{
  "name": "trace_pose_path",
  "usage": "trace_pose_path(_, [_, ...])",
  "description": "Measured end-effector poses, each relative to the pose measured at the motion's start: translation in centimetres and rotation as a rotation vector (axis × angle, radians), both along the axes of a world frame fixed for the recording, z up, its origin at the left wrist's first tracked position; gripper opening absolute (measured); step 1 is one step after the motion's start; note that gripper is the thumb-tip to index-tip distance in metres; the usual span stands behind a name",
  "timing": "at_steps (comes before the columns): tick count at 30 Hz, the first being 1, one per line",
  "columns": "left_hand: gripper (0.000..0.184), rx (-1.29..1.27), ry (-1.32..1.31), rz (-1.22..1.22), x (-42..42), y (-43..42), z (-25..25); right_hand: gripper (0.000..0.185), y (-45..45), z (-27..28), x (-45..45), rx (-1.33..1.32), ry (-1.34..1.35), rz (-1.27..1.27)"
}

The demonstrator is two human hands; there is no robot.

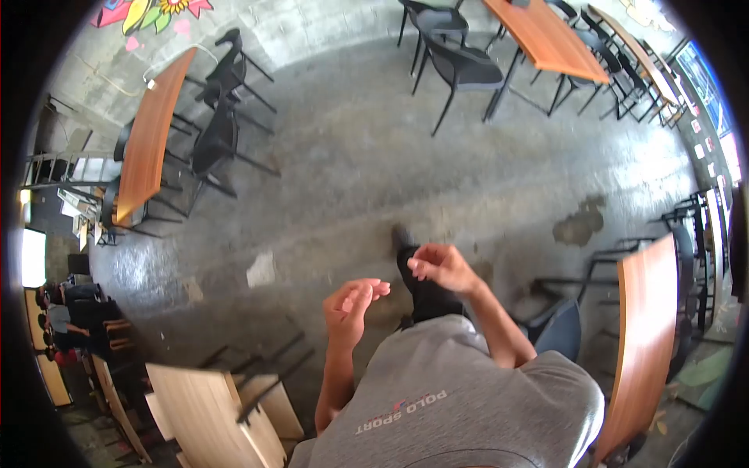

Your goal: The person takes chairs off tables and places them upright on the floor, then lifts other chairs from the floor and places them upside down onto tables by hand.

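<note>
My left hand [353,306] is held up in front of my body with palm turned inward and fingers loosely bent, nothing visible in it. My right hand [443,267] hangs in the air a little farther forward, its fingers half curled and apart from the thumb, also without a visible object. A gap separates the two hands, and neither touches any furniture. Below them are my grey shirt [406,390], my black trousers [435,300] and one dark shoe [402,235] on the concrete floor [328,179].
Wooden tables stand at the left [152,132], upper right [550,39] and right [647,327]. Black chairs [460,70] surround them. A pale wooden table [207,413] is at lower left. People sit at the far left. A dark stain [579,222] marks the floor.
</note>
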State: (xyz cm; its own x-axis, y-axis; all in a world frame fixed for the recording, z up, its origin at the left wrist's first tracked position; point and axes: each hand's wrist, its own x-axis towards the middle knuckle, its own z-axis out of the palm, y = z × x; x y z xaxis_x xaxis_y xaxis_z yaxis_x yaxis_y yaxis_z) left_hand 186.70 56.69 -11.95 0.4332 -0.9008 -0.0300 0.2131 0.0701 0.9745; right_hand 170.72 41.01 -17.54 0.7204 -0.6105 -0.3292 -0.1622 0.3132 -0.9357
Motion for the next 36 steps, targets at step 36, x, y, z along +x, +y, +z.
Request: trace_pose_path(36, [0.033,-0.170,-0.607,-1.016,25.4,-89.1,0.1,0.039,-61.4,2.6,20.0,-0.076,0.254,-1.135])
